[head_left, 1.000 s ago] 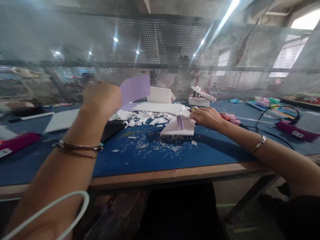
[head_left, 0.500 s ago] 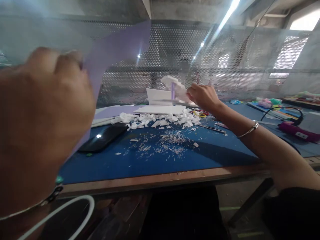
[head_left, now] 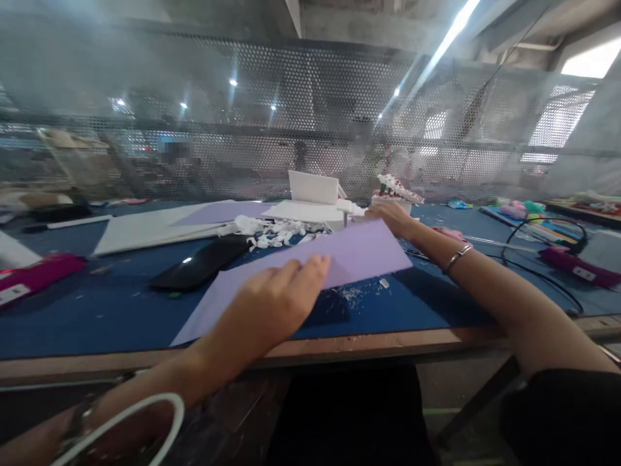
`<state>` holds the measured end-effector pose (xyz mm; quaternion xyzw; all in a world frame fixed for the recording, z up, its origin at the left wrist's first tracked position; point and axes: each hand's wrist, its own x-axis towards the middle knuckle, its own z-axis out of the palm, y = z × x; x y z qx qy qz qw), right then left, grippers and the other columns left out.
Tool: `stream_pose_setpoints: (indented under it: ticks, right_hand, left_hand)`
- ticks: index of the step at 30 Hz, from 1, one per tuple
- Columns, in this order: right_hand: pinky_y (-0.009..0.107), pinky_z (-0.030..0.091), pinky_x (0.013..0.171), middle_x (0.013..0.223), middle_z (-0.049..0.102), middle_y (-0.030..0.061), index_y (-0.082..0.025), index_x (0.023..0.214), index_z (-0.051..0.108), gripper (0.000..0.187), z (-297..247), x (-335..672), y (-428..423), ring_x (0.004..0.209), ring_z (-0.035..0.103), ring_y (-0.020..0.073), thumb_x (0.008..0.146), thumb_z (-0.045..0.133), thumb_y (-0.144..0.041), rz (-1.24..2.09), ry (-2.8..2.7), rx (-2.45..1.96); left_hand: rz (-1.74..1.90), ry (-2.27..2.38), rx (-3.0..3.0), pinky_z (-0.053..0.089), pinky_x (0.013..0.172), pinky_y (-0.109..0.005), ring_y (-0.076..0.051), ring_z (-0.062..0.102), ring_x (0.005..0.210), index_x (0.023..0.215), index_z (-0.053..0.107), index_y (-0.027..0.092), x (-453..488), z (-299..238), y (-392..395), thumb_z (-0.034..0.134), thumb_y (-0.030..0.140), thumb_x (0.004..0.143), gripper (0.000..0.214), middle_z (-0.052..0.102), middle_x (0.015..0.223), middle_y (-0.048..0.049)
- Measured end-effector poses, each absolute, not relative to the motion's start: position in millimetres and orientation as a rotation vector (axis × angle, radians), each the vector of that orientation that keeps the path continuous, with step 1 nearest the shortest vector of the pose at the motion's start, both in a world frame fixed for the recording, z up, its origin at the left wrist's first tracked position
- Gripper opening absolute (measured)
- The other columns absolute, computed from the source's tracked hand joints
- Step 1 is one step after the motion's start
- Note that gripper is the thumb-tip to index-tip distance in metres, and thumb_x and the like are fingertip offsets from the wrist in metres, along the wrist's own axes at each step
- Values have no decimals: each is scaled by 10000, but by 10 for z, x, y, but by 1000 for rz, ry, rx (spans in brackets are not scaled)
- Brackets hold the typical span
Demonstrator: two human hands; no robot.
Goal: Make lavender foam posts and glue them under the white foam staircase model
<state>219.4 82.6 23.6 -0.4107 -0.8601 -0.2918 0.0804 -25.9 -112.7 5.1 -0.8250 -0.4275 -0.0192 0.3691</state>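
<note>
A lilac foam sheet [head_left: 359, 252] lies slanted across the blue table mat [head_left: 97, 310] in front of me. My left hand [head_left: 276, 301] rests on its near part with fingers stretched flat. My right hand [head_left: 391, 217] reaches past the sheet's far corner, close to a small white foam piece with a lilac post [head_left: 345, 210]; its fingers are mostly hidden. White foam scraps [head_left: 272, 233] lie behind the sheet.
A black phone [head_left: 204, 262] lies left of the sheet. White and lilac boards [head_left: 160, 223] lie further left, a magenta tool [head_left: 33, 272] at far left. A white foam box [head_left: 313, 188], a decorated model [head_left: 392, 188], cables [head_left: 533, 249] and a perforated screen [head_left: 310, 116] stand behind.
My left hand swung the lilac sheet from up in the air down onto the mat. My right hand set the white foam piece down near the box.
</note>
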Motion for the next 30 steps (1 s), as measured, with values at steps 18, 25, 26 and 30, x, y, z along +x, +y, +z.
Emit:
stream_pose_setpoints:
  ticks: [18,25,26,30]
  right_hand:
    - [317,433,768,954,644,100,-151,1005,607,301,-38,2264,-589,858,589,184,916,355,-289,-322,-2929,-799]
    - [271,432,782,947,658,68,-172,956,622,253,78,2403,-507,878,594,151,908,381,-235,-115,-2908,-786]
    - [274,432,775,931,658,65,-176,946,622,256,114,2415,-511,863,594,151,910,379,-248,-157,-2878,-807]
    - [270,426,710,858,645,54,-172,908,618,260,310,2450,-578,782,581,147,911,376,-267,-456,-2670,-835]
  left_hand:
    - [81,-944,-2587,487,664,-252,-183,633,876,1056,612,204,57,-18,-784,404,274,897,271,643,1028,-65]
    - [27,-1083,-2735,494,803,-284,-170,624,968,1137,591,298,-539,50,-710,325,264,902,356,608,1183,-13]
    - [14,-1111,-2700,501,781,-290,-174,631,949,1144,587,300,-579,58,-707,321,260,897,365,613,1177,-16]
    - [-173,-1087,-2453,501,767,-327,-209,598,1009,1221,533,243,-592,197,-728,313,185,877,413,584,1218,-58]
